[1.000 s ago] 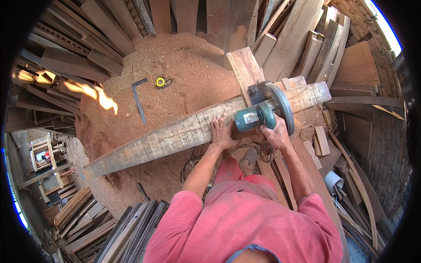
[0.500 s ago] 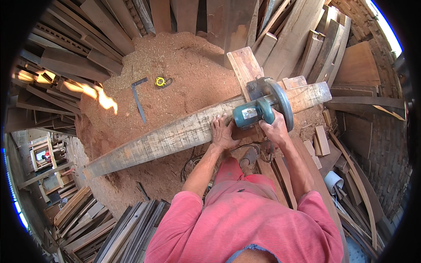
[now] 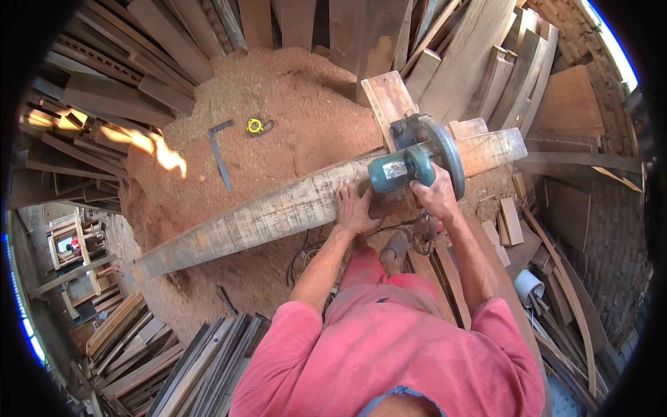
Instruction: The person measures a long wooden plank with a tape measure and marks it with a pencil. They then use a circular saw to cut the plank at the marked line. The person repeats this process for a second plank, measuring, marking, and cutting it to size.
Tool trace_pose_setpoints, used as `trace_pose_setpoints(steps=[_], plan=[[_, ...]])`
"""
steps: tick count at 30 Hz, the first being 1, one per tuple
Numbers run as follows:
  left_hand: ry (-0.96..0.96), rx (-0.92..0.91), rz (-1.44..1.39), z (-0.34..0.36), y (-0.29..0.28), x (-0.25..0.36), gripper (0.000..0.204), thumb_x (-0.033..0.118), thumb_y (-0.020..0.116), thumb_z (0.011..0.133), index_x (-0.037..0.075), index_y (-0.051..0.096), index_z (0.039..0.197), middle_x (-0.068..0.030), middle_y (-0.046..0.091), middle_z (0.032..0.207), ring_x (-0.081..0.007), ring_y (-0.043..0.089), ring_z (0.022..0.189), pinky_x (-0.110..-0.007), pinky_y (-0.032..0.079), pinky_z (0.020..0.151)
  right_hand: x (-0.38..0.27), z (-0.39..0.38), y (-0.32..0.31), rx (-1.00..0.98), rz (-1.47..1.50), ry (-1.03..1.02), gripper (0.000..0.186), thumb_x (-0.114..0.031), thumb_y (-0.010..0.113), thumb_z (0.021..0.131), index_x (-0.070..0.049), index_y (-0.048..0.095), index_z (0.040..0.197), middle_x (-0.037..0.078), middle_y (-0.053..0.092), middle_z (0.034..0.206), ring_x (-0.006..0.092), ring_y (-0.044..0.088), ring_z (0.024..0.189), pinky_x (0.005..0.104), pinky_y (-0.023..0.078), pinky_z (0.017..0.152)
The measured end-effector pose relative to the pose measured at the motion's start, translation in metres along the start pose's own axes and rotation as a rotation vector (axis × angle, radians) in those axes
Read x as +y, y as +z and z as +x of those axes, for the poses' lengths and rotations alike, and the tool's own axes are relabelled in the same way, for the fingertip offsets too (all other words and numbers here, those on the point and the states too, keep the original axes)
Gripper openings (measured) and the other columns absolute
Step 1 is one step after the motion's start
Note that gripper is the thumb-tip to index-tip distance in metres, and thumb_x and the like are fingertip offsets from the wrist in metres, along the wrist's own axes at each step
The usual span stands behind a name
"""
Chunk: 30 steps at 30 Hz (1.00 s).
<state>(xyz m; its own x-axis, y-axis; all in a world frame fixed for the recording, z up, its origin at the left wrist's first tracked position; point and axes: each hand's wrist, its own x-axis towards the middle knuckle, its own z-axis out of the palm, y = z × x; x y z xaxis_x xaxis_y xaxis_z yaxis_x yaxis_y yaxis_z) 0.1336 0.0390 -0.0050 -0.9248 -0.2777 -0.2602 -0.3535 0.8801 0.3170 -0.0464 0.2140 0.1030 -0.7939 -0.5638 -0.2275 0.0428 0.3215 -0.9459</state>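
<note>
Across front: board [image 3: 264,215], long axis lower-left to upper-right. Atop its right part: saw [image 3: 390,172], guard [image 3: 450,160] crosswise to board. Right hand [image 3: 436,194] on saw, fingers wrapped round handle [image 3: 422,165]. Left hand [image 3: 356,208] just left of saw, fingers spread on board.

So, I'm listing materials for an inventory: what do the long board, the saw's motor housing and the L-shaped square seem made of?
Long board: wood, rough and seemingly unvarnished, its pale face streaked dark.
Motor housing: probably plastic, teal, smoothly rounded.
L-shaped square: likely metal, dull grey, thin and straight-edged.
</note>
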Motion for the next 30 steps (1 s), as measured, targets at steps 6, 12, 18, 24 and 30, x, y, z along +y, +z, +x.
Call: trace_pose_setpoints(steps=[6, 12, 18, 24, 30], plan=[[-0.031, -0.074, 0.043, -0.001, -0.006, 0.003, 0.098, 0.055, 0.085, 0.06, 0.016, 0.054, 0.145, -0.0264, 0.027, 0.158, -0.0525, 0.018, 0.146, -0.065, 0.016, 0.119, 0.001, 0.005, 0.002, 0.009, 0.025, -0.046, 0.034, -0.007, 0.067, 0.08, 0.006, 0.066, 0.112, 0.013, 0.069, 0.09, 0.0211, 0.065, 0.085, 0.0366, 0.053, 0.083], [-0.022, -0.081, 0.013, 0.0, -0.01, 0.003, 0.097, 0.054, 0.086, 0.061, 0.016, 0.055, 0.144, -0.0277, 0.027, 0.158, -0.0522, 0.018, 0.146, -0.065, 0.013, 0.12, 0.002, 0.013, 0.004, 0.008, 0.032, -0.036, 0.034, -0.008, 0.067, 0.08, 0.006, 0.066, 0.111, 0.014, 0.07, 0.091, 0.0215, 0.066, 0.087, 0.0371, 0.053, 0.083], [-0.022, -0.083, 0.012, -0.002, -0.022, 0.009, 0.093, 0.057, 0.079, 0.071, 0.012, 0.053, 0.147, -0.0309, 0.033, 0.154, -0.0531, 0.022, 0.145, -0.063, 0.012, 0.121, -0.007, 0.022, 0.004, -0.004, -0.011, 0.011, 0.034, -0.008, 0.067, 0.08, 0.006, 0.066, 0.11, 0.014, 0.07, 0.091, 0.0226, 0.066, 0.086, 0.0374, 0.053, 0.083], [-0.02, -0.058, 0.009, -0.002, -0.021, 0.011, 0.095, 0.055, 0.08, 0.069, 0.015, 0.05, 0.15, -0.0313, 0.033, 0.152, -0.0536, 0.023, 0.144, -0.063, 0.014, 0.119, 0.0, 0.034, 0.006, 0.007, -0.015, -0.02, 0.034, -0.008, 0.068, 0.081, 0.006, 0.066, 0.112, 0.015, 0.071, 0.094, 0.0238, 0.067, 0.089, 0.0368, 0.053, 0.086], [-0.002, -0.028, -0.009, -0.002, -0.01, 0.005, 0.103, 0.052, 0.087, 0.06, 0.019, 0.05, 0.15, -0.0297, 0.032, 0.152, -0.0526, 0.023, 0.143, -0.064, 0.018, 0.117, -0.005, 0.042, 0.007, -0.039, 0.003, 0.011, 0.043, -0.005, 0.065, 0.082, 0.004, 0.065, 0.124, 0.009, 0.071, 0.104, 0.0173, 0.064, 0.097, 0.0342, 0.051, 0.092]])
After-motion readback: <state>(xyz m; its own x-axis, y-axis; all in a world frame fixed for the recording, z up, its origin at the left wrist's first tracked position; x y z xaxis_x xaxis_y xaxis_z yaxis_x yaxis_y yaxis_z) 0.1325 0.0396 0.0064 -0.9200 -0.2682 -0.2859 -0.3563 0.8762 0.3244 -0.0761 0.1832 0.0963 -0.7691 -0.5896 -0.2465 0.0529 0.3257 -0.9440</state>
